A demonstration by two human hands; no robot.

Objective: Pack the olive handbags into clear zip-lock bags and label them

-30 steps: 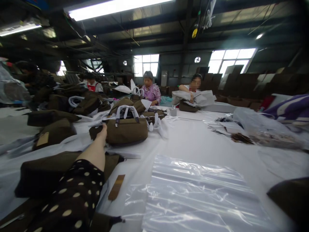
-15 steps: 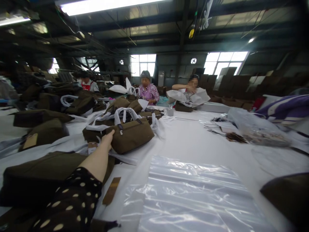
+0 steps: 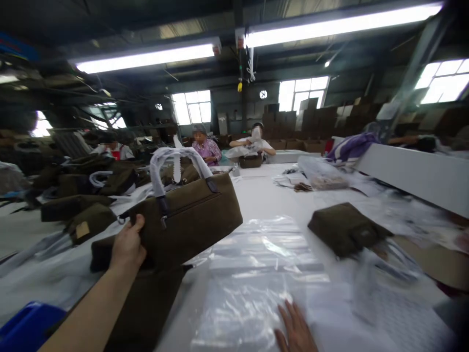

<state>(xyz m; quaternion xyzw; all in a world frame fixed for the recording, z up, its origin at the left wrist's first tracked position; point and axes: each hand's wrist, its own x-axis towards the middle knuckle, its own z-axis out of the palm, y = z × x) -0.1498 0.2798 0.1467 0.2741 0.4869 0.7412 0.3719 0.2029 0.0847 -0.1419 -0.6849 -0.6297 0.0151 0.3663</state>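
Left hand (image 3: 128, 244) grips an olive bag (image 3: 198, 215) by its left end, thumb on the near face, other fingers mostly hidden behind. Bag is left of centre, in front of the person, tilted with its right end higher; can't tell if the underside touches anything. Its handles (image 3: 157, 171) stand up, wrapped in white, dark tabs at the base; zip pull (image 3: 163, 222) hangs on the front face. Right hand (image 3: 296, 327) is palm down with fingers spread apart, at the right side of the clear plastic sheets (image 3: 256, 278); can't tell how firmly it touches. Sheets lie flat on the white table (image 3: 264, 200), partly behind the held bag in view. Another dark bag (image 3: 150, 303) lies below the held one, partly hidden by the left forearm. Blue bin (image 3: 31, 320) bottom left. Bag pile far left, one nearer bag (image 3: 91, 222) with a tan tag (image 3: 82, 230). Right of the sheets, a separate olive bag (image 3: 346, 227) lies on its side. Beyond it, a clear plastic bag (image 3: 322, 171) and purple cloth (image 3: 348, 146). Co-worker in patterned purple (image 3: 207, 146) across the table, another co-worker (image 3: 269, 146) beside, handling white wrapping.
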